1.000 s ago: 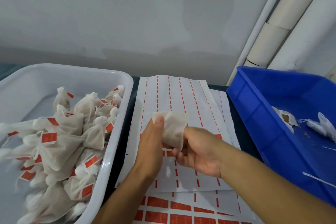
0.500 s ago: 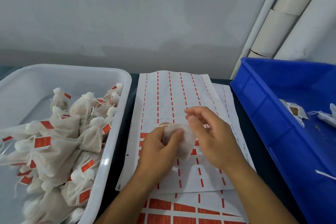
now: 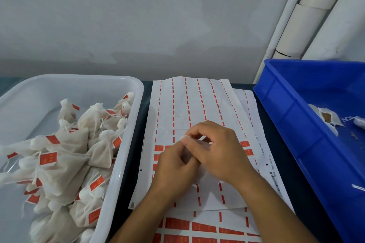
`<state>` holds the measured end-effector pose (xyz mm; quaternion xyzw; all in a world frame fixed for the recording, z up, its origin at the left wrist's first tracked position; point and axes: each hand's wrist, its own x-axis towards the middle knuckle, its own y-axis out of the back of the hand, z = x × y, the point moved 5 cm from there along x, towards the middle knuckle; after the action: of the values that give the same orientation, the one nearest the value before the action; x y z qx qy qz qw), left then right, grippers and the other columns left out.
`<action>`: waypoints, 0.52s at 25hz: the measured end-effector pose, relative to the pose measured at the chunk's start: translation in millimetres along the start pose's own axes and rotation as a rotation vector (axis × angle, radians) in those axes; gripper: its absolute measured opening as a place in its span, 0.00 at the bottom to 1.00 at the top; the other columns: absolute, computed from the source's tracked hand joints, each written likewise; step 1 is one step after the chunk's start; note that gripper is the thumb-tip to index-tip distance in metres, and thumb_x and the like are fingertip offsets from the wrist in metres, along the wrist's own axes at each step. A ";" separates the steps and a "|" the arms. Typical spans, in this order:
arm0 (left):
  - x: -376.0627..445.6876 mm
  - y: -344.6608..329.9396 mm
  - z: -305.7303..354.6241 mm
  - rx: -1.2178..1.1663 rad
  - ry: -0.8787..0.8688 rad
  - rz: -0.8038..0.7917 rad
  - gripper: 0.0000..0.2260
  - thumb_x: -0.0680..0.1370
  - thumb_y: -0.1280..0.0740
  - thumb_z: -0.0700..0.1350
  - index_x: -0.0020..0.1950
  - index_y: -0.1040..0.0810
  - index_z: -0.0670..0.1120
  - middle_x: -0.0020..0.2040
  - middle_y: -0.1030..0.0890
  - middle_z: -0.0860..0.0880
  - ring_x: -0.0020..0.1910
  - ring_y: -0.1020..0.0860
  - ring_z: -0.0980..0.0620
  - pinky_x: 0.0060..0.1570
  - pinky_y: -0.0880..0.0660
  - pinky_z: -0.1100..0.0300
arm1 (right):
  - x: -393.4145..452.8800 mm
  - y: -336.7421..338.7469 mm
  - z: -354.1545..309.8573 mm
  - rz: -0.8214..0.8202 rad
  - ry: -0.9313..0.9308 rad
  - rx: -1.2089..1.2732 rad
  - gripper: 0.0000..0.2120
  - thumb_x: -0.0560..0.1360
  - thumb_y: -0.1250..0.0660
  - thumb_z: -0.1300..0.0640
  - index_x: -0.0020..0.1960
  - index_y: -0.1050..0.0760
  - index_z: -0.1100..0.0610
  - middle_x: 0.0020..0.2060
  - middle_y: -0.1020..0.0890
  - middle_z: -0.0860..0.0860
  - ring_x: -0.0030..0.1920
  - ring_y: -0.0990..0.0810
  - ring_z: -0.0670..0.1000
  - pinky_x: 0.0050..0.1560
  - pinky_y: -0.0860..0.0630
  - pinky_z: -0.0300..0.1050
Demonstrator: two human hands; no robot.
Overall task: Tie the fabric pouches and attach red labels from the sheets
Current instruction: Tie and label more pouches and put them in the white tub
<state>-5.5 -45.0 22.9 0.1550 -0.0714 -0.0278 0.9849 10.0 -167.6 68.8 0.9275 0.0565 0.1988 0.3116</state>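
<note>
Both hands work close together over the label sheet (image 3: pixel 189 104) in the middle. My left hand (image 3: pixel 173 171) holds a white fabric pouch, almost wholly hidden under the two hands. My right hand (image 3: pixel 215 152) lies over it and pinches the pouch's white string (image 3: pixel 185 137) between thumb and fingertips. The top sheet is mostly stripped backing with a few red labels (image 3: pixel 245 144) left beside my hands. A fuller sheet of red labels (image 3: pixel 203 228) lies beneath it at the near edge.
A white tub (image 3: pixel 126 83) on the left holds several tied pouches with red labels (image 3: pixel 48 158). A blue crate (image 3: pixel 280 108) on the right holds an open pouch (image 3: pixel 326 118) and loose strings. White pipes (image 3: pixel 308 16) stand at the back right against the wall.
The pouch has gone from held up in plain sight to lowered onto the sheet and covered by both hands. My right hand moved over it and took hold of the string.
</note>
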 end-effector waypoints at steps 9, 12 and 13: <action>-0.1 -1.8 4.7 -0.063 -0.004 0.028 0.04 0.82 0.34 0.53 0.52 0.20 0.57 0.43 0.17 0.62 0.43 0.17 0.60 0.36 0.23 0.70 | -3.2 5.5 13.7 0.039 -0.116 0.233 0.06 0.81 0.32 0.48 0.53 0.16 0.43 0.49 0.16 0.34 0.55 0.18 0.40 0.50 0.23 0.30; -1.7 -3.0 8.3 -0.018 -0.015 0.024 0.10 0.78 0.35 0.62 0.53 0.22 0.58 0.48 0.19 0.66 0.49 0.18 0.62 0.38 0.23 0.71 | -2.8 9.8 14.7 0.082 -0.135 0.248 0.05 0.81 0.31 0.49 0.51 0.16 0.43 0.48 0.15 0.34 0.53 0.18 0.40 0.48 0.24 0.29; -1.8 -3.1 8.7 0.002 -0.021 0.019 0.12 0.77 0.36 0.64 0.53 0.22 0.59 0.49 0.19 0.66 0.50 0.18 0.62 0.38 0.23 0.72 | -2.6 11.5 16.0 0.101 -0.143 0.256 0.06 0.81 0.31 0.50 0.51 0.15 0.45 0.47 0.15 0.36 0.53 0.17 0.40 0.47 0.24 0.29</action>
<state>-8.7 -50.5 29.9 0.1549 -0.0830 -0.0201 0.9842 13.9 -186.2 63.2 0.9731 0.0124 0.1385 0.1836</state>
